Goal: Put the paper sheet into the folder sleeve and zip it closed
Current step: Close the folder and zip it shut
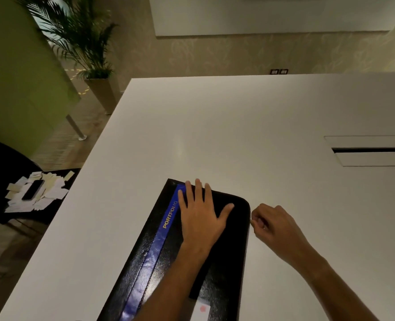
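Black folder (224, 262) on white table (192, 140), left hand (201, 216) spread flat on it, right hand (273, 224) pinching its edge zipper.

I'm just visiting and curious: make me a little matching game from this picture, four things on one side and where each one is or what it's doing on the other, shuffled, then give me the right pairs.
Things:
1. left hand
2. right hand
3. phone
4. potted palm

States or places:
A. lying on a heap of paper slips
B. standing on the floor beyond the table's far left corner
C. pressed flat on the black folder
D. pinched closed at the folder's right edge

Pairs: 1-C, 2-D, 3-A, 4-B
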`<state>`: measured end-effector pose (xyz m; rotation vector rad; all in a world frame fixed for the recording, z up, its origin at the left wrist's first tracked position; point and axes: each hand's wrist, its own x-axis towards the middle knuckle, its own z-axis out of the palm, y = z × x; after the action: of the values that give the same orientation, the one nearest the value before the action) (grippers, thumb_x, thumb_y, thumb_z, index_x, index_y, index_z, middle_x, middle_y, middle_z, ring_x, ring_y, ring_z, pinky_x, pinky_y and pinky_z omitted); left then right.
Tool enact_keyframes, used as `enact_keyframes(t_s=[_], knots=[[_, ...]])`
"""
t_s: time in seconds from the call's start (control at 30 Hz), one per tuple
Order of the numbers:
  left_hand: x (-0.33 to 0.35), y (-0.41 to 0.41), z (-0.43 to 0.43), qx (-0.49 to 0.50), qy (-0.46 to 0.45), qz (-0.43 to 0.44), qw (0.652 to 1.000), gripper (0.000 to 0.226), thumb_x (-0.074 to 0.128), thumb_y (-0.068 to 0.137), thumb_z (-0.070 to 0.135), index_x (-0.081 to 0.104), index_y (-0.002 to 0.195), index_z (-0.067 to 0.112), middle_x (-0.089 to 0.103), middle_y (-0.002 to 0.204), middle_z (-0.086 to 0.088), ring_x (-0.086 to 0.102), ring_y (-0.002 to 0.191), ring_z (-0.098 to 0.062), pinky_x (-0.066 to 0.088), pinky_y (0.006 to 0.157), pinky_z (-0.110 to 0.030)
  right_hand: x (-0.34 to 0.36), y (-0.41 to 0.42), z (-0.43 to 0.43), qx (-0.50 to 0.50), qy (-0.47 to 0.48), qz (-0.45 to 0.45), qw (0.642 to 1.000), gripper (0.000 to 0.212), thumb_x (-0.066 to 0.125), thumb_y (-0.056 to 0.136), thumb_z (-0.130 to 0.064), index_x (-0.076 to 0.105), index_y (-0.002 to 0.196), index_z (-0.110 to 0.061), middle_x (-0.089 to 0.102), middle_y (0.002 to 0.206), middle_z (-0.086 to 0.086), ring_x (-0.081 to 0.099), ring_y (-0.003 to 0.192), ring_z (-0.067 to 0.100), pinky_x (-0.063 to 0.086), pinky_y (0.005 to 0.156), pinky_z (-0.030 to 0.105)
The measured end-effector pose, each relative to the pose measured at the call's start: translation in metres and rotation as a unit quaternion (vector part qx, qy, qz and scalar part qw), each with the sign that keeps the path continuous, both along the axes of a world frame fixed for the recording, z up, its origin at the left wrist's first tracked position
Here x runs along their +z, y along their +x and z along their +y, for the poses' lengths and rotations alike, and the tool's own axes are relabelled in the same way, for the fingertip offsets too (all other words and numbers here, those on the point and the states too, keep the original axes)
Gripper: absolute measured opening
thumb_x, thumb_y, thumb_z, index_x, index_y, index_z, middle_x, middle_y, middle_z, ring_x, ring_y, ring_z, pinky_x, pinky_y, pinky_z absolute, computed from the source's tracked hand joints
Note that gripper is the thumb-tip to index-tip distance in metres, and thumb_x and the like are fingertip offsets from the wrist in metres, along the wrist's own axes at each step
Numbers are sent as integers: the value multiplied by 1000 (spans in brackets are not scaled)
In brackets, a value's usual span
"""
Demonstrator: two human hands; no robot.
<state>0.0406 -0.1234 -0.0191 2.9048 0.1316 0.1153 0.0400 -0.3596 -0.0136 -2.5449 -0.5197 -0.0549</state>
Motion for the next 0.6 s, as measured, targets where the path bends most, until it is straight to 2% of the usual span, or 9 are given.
enact_keyframes(t_s=[0.13,0.33,0.47,0.6], knots=[[-10,-8,-15,-51,24,-40,998,96,24,104,85,51,160,11,45,171,-15,22,168,-42,22,134,-65,4,-5,-22,-21,-7,-2,1000,30,75,95,-6,62,84,-30,60,70,-16,54,68,17,35,66,14],[-2,-5,-20,-64,1,-69,996,82,37,100,84,65,138,16,63,148,-7,41,159,-38,32,130,-62,7,7,-33,-7,-25,-42,999,26,77,98,-10,63,88,-30,62,75,-18,53,72,-1,35,77,9],[7,1,-25,-53,-5,-91,994,68,44,100,77,69,123,17,66,134,-4,54,142,-32,40,121,-58,3,24,-36,5,-33,-56,998,22,72,105,-18,62,91,-31,60,79,-20,49,65,0,33,73,13],[8,0,-30,-53,-13,-111,992,56,53,98,68,68,116,18,66,127,-2,57,131,-29,45,113,-54,5,41,-32,39,-41,-63,996,19,63,110,-27,59,94,-35,65,85,-19,52,71,0,34,75,16]])
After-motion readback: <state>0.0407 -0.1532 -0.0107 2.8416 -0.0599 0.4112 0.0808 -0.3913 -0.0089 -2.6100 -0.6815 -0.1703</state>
